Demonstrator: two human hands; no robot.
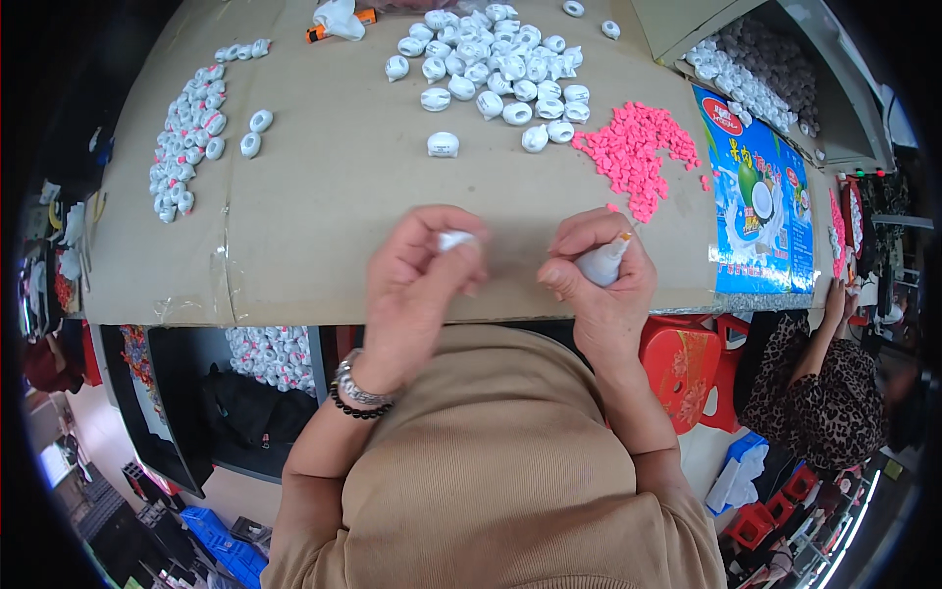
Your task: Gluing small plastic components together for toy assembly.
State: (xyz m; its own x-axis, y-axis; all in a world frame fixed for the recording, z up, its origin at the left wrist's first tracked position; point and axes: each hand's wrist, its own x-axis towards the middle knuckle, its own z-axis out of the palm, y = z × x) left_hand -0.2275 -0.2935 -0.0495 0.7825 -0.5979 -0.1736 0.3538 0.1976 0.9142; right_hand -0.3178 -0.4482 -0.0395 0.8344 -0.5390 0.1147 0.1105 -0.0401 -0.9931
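My left hand [417, 280] is closed around a small white rounded piece [454, 240], whose lower side is hidden by the fingers. In my right hand [613, 285] is a white squeeze bottle [601, 263] with an orange tip pointing up and to the right. The two hands are apart, over the near edge of the table. Beyond them lies a heap of white rounded pieces [510, 69] with dark openings; one white piece [443, 144] sits alone nearer me. A pile of small pink parts [638, 157] spreads to the right.
Along the left, white pieces with pink bits [191, 128] form a band on the cardboard-covered table [324, 196]. A blue printed sheet [751, 196] lies at the right, near an open bin [756, 79]. A red stool [677, 373] and another person [824, 393] are at the right.
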